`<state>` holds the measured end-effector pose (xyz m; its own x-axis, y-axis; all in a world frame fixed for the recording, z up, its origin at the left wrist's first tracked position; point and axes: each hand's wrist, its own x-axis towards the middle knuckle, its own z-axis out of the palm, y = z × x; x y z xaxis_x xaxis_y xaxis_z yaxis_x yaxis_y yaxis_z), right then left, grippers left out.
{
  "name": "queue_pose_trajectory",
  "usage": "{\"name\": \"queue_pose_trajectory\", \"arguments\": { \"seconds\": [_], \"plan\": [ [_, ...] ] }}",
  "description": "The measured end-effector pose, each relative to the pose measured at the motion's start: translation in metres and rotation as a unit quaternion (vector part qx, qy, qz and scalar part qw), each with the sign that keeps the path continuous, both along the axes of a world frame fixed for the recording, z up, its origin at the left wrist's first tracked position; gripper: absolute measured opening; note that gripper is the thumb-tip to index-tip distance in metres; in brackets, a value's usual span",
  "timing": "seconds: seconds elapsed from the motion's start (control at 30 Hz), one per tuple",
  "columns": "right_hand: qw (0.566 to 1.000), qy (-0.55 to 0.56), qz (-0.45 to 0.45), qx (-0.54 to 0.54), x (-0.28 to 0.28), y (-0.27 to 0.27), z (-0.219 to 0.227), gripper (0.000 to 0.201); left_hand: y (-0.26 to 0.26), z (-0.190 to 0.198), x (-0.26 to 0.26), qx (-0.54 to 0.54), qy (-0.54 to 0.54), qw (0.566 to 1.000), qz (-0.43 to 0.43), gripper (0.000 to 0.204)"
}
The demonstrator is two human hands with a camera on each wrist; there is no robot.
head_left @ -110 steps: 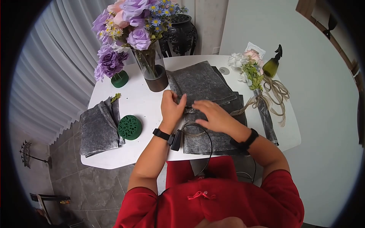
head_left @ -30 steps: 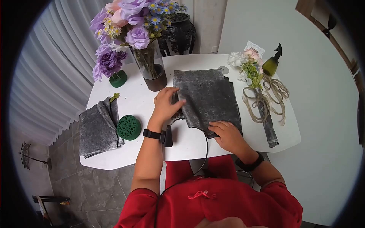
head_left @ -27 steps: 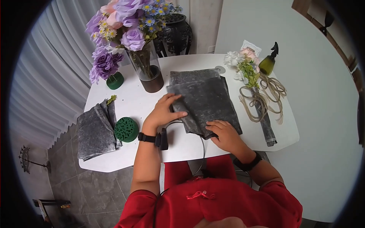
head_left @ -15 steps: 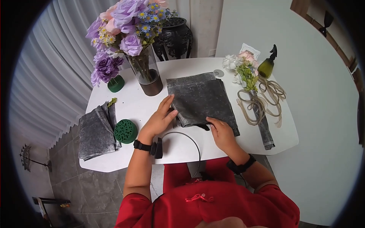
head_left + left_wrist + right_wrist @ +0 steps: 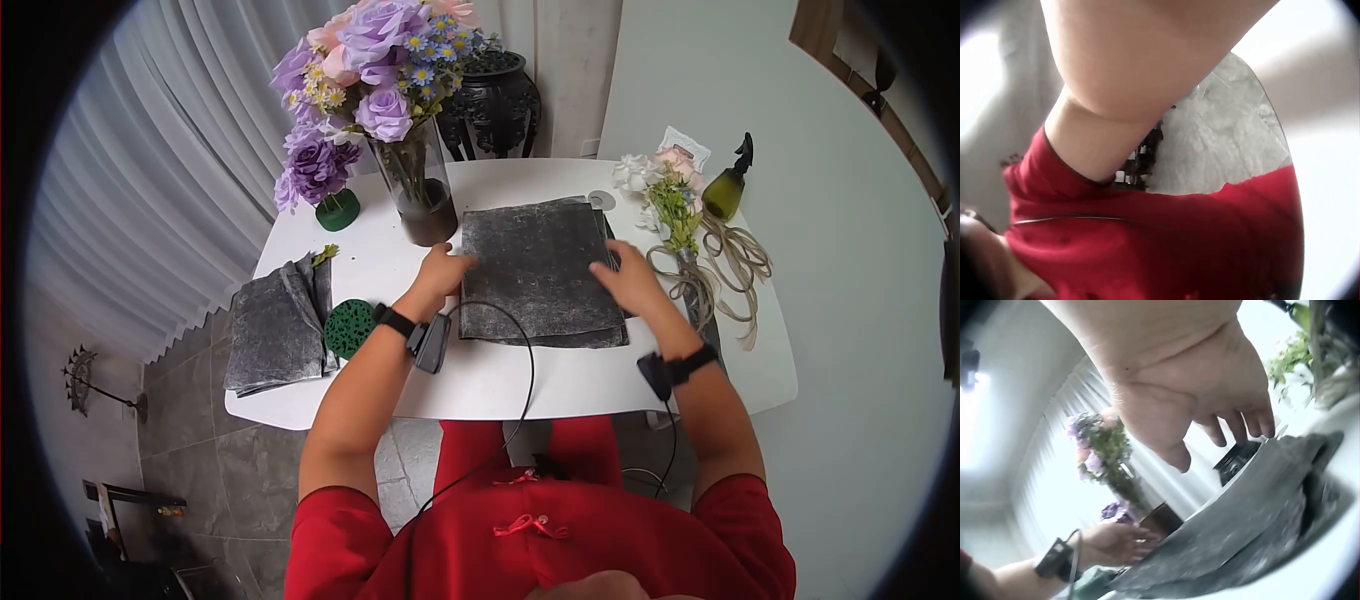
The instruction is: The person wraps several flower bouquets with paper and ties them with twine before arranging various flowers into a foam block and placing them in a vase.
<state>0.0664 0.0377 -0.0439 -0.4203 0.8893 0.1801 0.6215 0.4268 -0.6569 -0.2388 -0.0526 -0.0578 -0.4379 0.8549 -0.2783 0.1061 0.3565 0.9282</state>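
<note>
A stack of dark grey wrapping sheets (image 5: 540,270) lies flat near the middle of the white table. At its left edge is the left hand (image 5: 440,272), thumb toward the sheets; whether it touches them is unclear. The right hand (image 5: 632,280) is at the stack's right edge, its fingers spread. In the right wrist view, the right hand (image 5: 1194,394) hangs above the grey sheets (image 5: 1229,531) with its fingers apart and holding nothing, and the left hand (image 5: 1119,544) is at the far side. The left wrist view shows only the arm and red clothing, not the left hand.
Left on the table (image 5: 480,385) are folded grey sheets (image 5: 275,330) and a green foam disc (image 5: 350,328). A flower vase (image 5: 425,205) and purple flowers (image 5: 315,165) stand behind. To the right are a wrapped bouquet (image 5: 680,210), cord (image 5: 735,250) and a green spray bottle (image 5: 725,190). Cables run from the wrists.
The upper sheets, earlier turned and uneven under the hands, now lie flatter and squarer on the stack. The right hand has moved from the front edge up to the right edge.
</note>
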Motion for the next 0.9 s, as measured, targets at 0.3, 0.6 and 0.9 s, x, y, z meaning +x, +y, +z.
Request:
{"name": "queue_pose_trajectory", "arguments": {
  "seconds": [0.3, 0.6, 0.9],
  "plan": [
    [0.935, 0.102, -0.048, -0.336, -0.012, 0.051, 0.008, 0.064, 0.020, 0.033, 0.027, -0.059, 0.012, 0.996, -0.062, 0.033],
    [0.979, 0.066, -0.100, -0.164, -0.020, 0.043, -0.011, 0.049, 0.044, -0.008, 0.028, 0.016, -0.030, 0.999, 0.007, 0.057],
    [0.906, 0.283, -0.027, -0.314, -0.013, 0.028, 0.006, 0.036, 0.023, 0.005, 0.037, 0.179, 0.009, 0.978, -0.107, 0.066]
  ]
}}
